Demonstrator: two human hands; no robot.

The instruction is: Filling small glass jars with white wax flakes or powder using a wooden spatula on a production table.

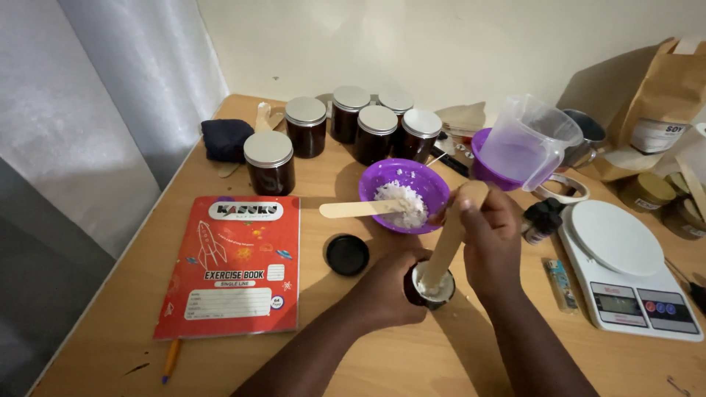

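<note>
Wooden surface (346, 294) below a pale wall: a red booklet (234, 266) lies flat at left, a brown paper bag (647, 103) with a white label stands at right — its top cut off. Left hand (388, 290) wraps a small dark jar (430, 287), hiding most of it; right hand (491, 239), grip closed on a wooden stick (450, 242), angles it down into the jar's white filling.
</note>
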